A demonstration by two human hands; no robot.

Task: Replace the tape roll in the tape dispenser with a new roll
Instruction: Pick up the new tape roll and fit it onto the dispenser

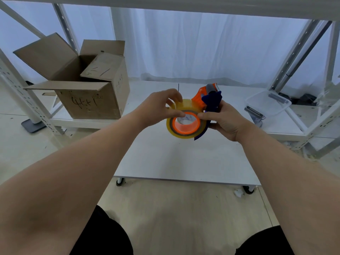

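I hold an orange and dark blue tape dispenser (211, 102) above the white table (184, 159). A yellowish clear tape roll (174, 130) sits on the dispenser's orange hub. My right hand (224, 122) grips the blue handle, its thumb resting against the roll's right side. My left hand (161, 107) pinches the roll's upper left edge with thumb and fingers. The far side of the dispenser is hidden behind the roll and my hands.
An open cardboard box (86, 92) with handwriting stands on the low shelf at the left. A clear plastic tub (268, 104) with grey metal parts lies at the right. White metal rack posts frame both sides. My knees show at the bottom.
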